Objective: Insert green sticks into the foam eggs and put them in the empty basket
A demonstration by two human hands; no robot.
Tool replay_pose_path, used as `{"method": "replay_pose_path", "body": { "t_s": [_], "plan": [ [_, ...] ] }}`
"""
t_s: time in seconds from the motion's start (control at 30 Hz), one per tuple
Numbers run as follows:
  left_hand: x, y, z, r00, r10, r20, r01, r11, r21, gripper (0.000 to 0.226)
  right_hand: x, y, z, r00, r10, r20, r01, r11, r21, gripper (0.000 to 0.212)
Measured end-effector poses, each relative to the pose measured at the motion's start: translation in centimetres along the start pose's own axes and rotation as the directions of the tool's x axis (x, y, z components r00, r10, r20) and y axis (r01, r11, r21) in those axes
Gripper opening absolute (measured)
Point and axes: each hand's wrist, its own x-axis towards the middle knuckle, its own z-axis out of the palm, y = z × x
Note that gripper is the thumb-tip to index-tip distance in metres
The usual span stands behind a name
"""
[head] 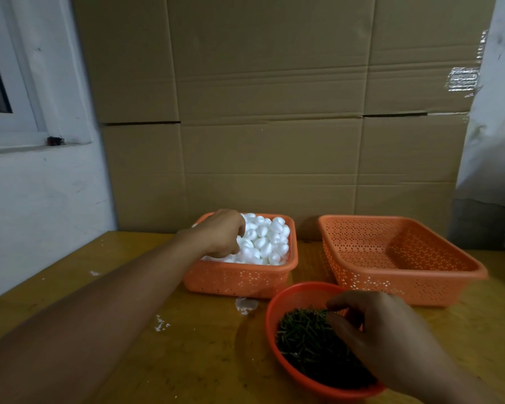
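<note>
a wall of flattened cardboard (274, 112) is seen filling the view from ten to two o'clock, its top edge cut off by the frame. a yellow table (204, 345) is spread below it, with its near edge out of view. at three o'clock an empty basket (403, 284) of orange perforated plastic is set on the table. at the centre, just beside it, a smaller square basket (239, 279) is heaped with white foam eggs (268, 240). at five o'clock a round red bowl (270, 322) is filled with green sticks (306, 339); single sticks are hard to tell apart in the dark pile.

the left hand (220, 233) is laid over the eggs with fingers curled down among them; the fingertips are hidden, so whether an egg is gripped cannot be told. the right hand (382, 330) is held over the bowl with thumb and forefinger brought together at the sticks, though a pinched stick cannot be made out.

white crumbs (245, 305) are scattered on the table at six o'clock.
</note>
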Motion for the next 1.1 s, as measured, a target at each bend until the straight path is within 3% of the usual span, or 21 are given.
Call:
{"method": "replay_pose_path", "body": {
  "t_s": [0.17, 0.33, 0.5, 0.67, 0.87, 1.1],
  "plan": [
    [-0.9, 1.5, 0.8, 0.959, 0.027, -0.281, -0.089, 0.973, -0.211, 0.019, 0.1, 0.1, 0.1, 1.0, 0.003, 0.015, -0.003, 1.0, 0.001, 0.026],
    [-3.6, 3.8, 1.4, 0.915, 0.001, -0.404, -0.212, 0.852, -0.478, 0.023, 0.2, 0.3, 0.2, 0.999, 0.002, 0.052, -0.001, 1.0, -0.008, 0.019],
    [-6.7, 6.7, 2.8, 0.953, -0.036, -0.301, -0.229, 0.566, -0.792, 0.013, 0.2, 0.2, 0.4, 0.991, 0.022, 0.136, -0.014, 0.998, -0.06, 0.014],
    [-8.6, 8.7, 5.0, 0.974, -0.096, -0.204, -0.164, 0.319, -0.934, 0.01, 0.3, 0.1, 0.6, 0.979, 0.013, 0.204, 0.006, 0.996, -0.092, 0.023],
    [-9.4, 9.7, 6.5, 0.98, 0.004, -0.199, -0.19, 0.317, -0.929, 0.012, 0.4, -0.6, 1.0, 0.953, 0.001, 0.303, 0.042, 0.99, -0.134, 0.033],
    [-9.3, 10.0, 6.9, 0.979, 0.058, -0.197, -0.206, 0.304, -0.93, 0.033, 0.8, -0.6, 1.8, 0.964, 0.024, 0.265, 0.021, 0.986, -0.168, 0.021]
  ]
}}
